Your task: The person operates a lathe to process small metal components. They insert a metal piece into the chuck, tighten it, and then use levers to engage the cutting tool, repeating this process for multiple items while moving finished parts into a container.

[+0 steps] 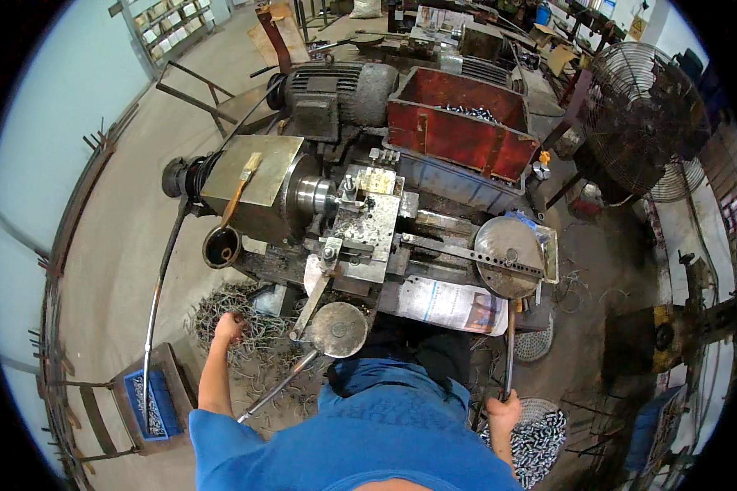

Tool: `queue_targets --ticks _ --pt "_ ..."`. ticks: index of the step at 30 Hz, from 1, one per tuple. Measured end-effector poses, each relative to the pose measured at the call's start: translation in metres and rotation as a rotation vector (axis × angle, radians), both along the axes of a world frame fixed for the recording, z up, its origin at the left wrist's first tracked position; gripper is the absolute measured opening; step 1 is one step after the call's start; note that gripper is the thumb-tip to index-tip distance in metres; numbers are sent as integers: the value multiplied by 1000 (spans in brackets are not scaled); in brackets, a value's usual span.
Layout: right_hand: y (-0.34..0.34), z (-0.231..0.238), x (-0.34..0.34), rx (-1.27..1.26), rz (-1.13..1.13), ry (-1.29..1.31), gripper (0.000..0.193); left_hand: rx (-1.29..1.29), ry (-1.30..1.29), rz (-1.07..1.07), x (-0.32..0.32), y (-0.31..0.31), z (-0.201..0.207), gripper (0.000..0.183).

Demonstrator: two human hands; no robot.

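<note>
My right hand [504,411] is closed around the lower end of a long metal lever [512,348], which runs up to the round plate [509,255] at the right end of the lathe. My left hand [230,328], fingers curled in, hangs over a heap of curly metal shavings [258,327]; whatever it may hold is too small to tell. Ahead of me the lathe's spindle chuck [313,196] faces the tool carriage [373,217]. Another lever [277,386] slants down from a round disc [339,329] close to my body, with neither hand on it.
A red bin [463,123] with small metal parts stands behind the lathe. A brush [241,190] lies on the headstock cover above a dark oil cup [222,247]. At left is a blue tray [151,403] of parts; beside my right hand, a basket of metal pieces [532,442]. A fan [643,123] stands right.
</note>
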State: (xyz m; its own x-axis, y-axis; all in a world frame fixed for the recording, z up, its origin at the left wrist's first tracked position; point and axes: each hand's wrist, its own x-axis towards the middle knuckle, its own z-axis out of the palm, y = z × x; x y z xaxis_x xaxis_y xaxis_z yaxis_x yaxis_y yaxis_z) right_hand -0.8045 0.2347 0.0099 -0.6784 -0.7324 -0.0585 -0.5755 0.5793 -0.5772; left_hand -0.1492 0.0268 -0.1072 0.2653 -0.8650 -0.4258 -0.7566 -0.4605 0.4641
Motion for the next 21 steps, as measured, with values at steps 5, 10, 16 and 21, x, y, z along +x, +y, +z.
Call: queue_targets --ticks 5,10,16,21 --pt "-5 2 -41 145 -8 219 32 -119 -393 -168 -18 -20 15 26" --pt "-34 -23 -183 396 47 744 42 -21 -480 -289 -28 -64 23 39" --pt "-107 3 -211 167 71 790 51 -209 -585 -85 -79 -60 -24 48" --pt "-148 42 -145 -206 307 662 44 -195 -499 -71 -66 -46 -78 44"
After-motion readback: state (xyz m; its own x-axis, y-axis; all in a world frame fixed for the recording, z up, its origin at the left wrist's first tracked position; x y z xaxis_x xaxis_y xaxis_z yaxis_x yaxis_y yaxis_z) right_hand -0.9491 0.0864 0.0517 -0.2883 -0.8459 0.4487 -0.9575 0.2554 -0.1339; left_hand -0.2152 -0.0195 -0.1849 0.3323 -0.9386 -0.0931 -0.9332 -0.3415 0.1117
